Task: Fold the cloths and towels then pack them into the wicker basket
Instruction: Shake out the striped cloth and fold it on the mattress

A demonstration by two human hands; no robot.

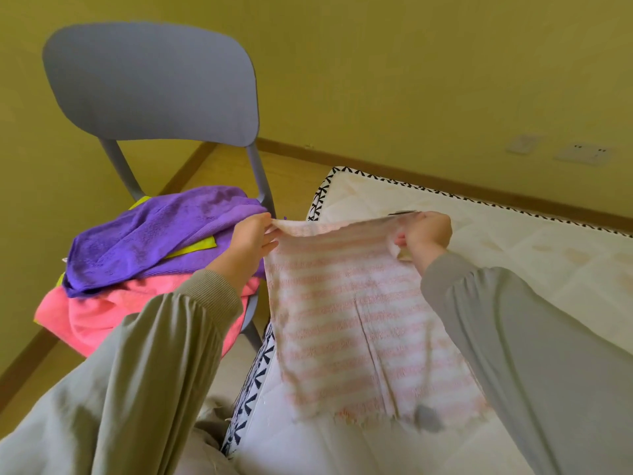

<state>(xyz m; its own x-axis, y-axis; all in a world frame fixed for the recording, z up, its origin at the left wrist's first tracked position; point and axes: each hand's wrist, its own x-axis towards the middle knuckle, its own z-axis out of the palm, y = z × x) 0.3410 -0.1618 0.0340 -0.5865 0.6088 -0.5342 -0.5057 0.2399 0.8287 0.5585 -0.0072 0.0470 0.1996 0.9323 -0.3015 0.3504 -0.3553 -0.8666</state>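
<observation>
A pink-and-white striped towel (pixel 356 320) hangs stretched over the white mattress (pixel 513 241), its lower fringe touching the surface. My left hand (pixel 251 241) pinches the towel's top left corner. My right hand (pixel 424 234) grips the top right corner. On the grey chair (pixel 154 84) at the left lies a pile of cloths: a purple towel (pixel 147 241) on top, a pink one (pixel 102 313) beneath, and a yellow cloth (pixel 202 245) peeking out. No wicker basket is in view.
The mattress has a black-and-white patterned edge (pixel 260 368) and lies on a wooden floor (pixel 291 173). Yellow walls stand behind, with wall sockets (pixel 582 154) at the right. The chair stands close against the mattress's left side.
</observation>
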